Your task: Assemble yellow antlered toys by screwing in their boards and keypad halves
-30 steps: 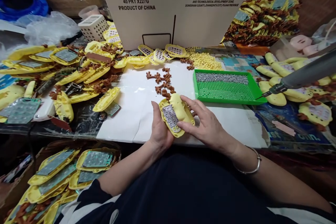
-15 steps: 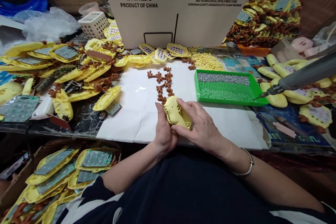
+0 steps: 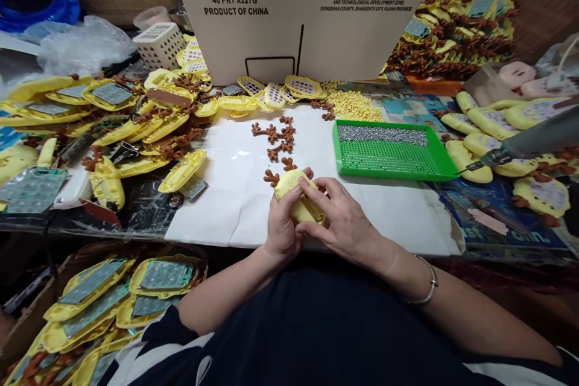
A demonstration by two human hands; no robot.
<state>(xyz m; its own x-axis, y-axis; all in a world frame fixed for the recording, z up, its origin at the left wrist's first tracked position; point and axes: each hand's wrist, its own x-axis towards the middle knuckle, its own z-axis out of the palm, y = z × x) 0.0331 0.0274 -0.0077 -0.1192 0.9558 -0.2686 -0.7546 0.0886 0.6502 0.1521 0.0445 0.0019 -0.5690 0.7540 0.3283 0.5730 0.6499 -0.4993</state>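
Observation:
Both my hands clasp one yellow plastic toy shell at the near edge of the white paper sheet. My left hand wraps it from the left, thumb on top. My right hand presses its fingers over the shell's right side. Two brown antler pieces stick out at the shell's far end. More loose brown antlers lie on the paper just beyond.
A green tray holding small metal screws sits to the right. A grey electric screwdriver hangs at far right. Yellow shells pile up left, right and in a box below. A large cardboard box stands behind.
The two yellow halves, open with the keypad showing a second ago, are now closed together in my hands. The shell has turned so its antlers point away.

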